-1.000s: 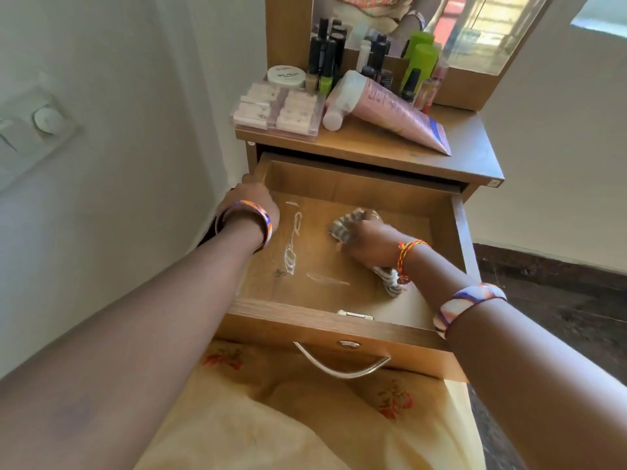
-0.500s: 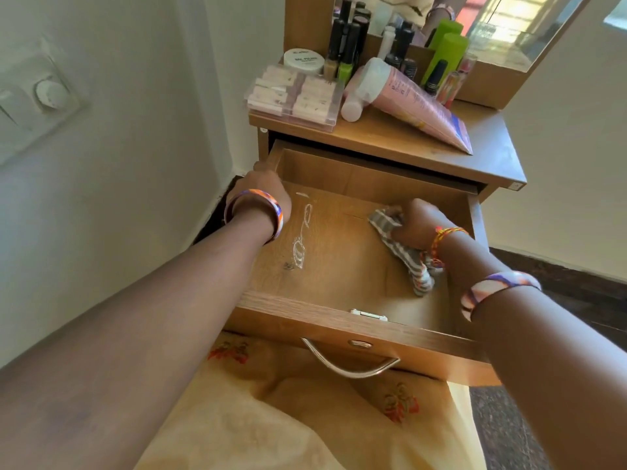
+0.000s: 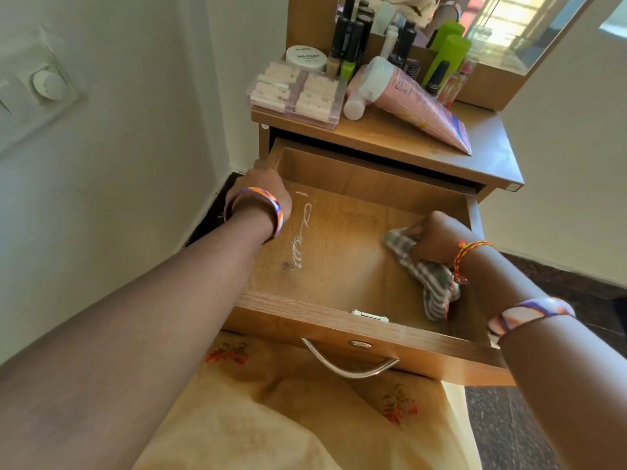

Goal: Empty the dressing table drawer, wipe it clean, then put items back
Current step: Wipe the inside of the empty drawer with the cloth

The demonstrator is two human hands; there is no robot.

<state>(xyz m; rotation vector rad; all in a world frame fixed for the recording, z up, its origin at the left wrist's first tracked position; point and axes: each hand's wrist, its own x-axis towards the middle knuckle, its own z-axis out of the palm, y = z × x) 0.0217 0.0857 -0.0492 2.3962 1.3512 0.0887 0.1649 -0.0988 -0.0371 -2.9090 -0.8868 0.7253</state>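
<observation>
Wall switch plate [image 3: 40,93]; mirror [image 3: 509,25]

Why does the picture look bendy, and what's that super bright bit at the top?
Head view: the wide-angle lens bows the dressing table and walls; the bright patch is sunlit glare in the mirror; inside the drawer, the right hand and striped cloth sit in shadow.

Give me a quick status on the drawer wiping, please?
Left hand grips the drawer side wall. Right hand holds the cloth against the drawer floor, right side. White marks at left unwiped. Nothing in the way.
</observation>
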